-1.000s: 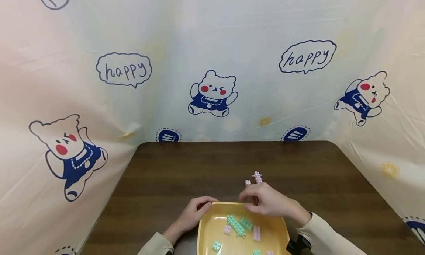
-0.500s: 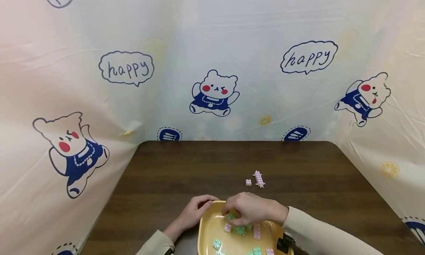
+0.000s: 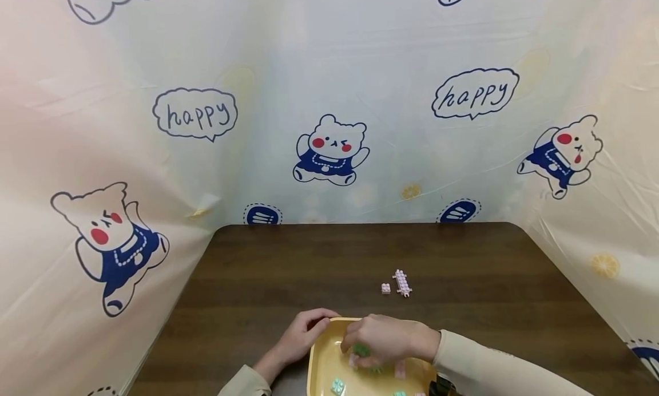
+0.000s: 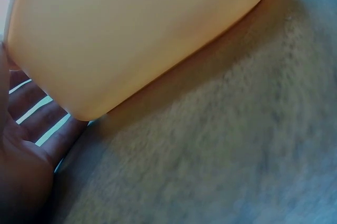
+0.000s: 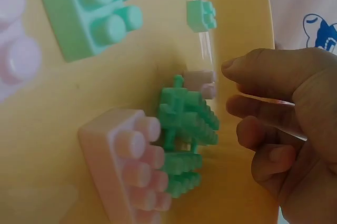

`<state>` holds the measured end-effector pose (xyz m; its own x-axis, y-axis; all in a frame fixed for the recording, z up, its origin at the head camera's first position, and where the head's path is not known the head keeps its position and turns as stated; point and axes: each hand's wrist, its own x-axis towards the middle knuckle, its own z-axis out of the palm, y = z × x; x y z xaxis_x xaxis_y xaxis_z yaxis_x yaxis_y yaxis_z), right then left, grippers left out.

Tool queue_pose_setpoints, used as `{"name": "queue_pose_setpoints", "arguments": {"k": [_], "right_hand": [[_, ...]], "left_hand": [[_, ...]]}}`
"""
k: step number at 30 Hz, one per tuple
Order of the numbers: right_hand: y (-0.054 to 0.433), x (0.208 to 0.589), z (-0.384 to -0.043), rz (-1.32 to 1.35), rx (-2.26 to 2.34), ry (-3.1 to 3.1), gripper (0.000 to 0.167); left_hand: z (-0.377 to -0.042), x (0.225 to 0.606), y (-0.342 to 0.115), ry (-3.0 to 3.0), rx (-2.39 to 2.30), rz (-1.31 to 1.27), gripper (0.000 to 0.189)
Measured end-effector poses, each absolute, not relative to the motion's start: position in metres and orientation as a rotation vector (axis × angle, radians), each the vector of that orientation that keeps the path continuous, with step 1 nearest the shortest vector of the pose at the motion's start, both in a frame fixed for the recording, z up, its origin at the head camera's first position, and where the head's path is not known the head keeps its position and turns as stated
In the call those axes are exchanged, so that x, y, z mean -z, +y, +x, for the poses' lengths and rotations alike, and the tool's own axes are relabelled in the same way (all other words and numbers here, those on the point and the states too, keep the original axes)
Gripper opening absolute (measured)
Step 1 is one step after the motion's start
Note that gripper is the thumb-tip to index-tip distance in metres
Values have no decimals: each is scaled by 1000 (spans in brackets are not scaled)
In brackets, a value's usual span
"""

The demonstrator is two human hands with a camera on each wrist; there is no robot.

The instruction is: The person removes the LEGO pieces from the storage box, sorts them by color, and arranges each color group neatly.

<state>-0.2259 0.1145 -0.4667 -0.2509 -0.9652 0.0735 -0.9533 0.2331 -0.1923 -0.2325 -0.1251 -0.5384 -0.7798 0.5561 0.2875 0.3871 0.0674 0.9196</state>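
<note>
A yellow tray (image 3: 312,373) stands at the table's near edge. My left hand (image 3: 298,339) holds its far left corner; in the left wrist view the fingers lie behind the wall and the thumb is by the rim. My right hand (image 3: 386,337) is over the tray, partly hiding the green studded pieces (image 3: 362,349). In the right wrist view its fingers are loosely bent, apart from those green pieces (image 5: 184,118), with nothing between them. A pink brick (image 5: 129,166) and a small pink block (image 5: 200,83) lie close by.
On the dark wooden table (image 3: 288,264), beyond the tray, lie a long pink piece with side pegs (image 3: 402,283) and a small pink block (image 3: 385,289). More green bricks (image 3: 337,386) lie in the tray. A printed curtain (image 3: 329,70) hangs around the table.
My right hand has come from the tray's far rim, near the pink pieces, left and down over the green pieces inside. The left hand stays at the corner.
</note>
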Motion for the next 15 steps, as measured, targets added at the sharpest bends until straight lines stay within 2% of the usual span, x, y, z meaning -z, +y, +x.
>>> {"name": "queue_pose_setpoints", "arguments": {"k": [15], "right_hand": [[111, 476, -223, -1948, 218, 2447, 15]], "left_hand": [[-227, 529, -123, 2192, -1825, 991, 24]]}}
